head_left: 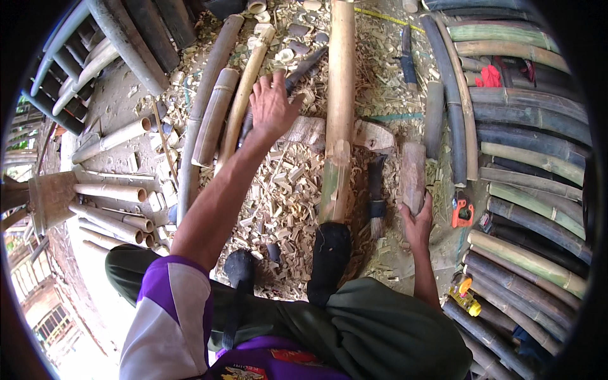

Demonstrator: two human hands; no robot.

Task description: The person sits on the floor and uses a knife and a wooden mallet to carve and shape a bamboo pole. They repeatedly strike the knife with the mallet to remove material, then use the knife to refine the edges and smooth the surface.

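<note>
My left hand [272, 104] is stretched far forward with its fingers spread. It hovers over a dark long blade [307, 63] and a pale split bamboo piece [244, 95] and grips nothing. My right hand [418, 223] is closed on the lower end of a short wooden club [413, 168] that stands on the ground. Between the hands a long bamboo pole [341, 82] lies across a wooden block [373, 134], with my dark-socked foot [329, 253] at its near end. Beside the pole lies a dark-handled knife [376, 190].
Bamboo shavings [285, 190] cover the ground. Dark and green bamboo poles [532, 158] are stacked at the right, short pale bamboo tubes [111, 190] at the left. An orange tool [462, 212], a yellow tool [465, 297] and a red cloth [487, 76] lie at the right.
</note>
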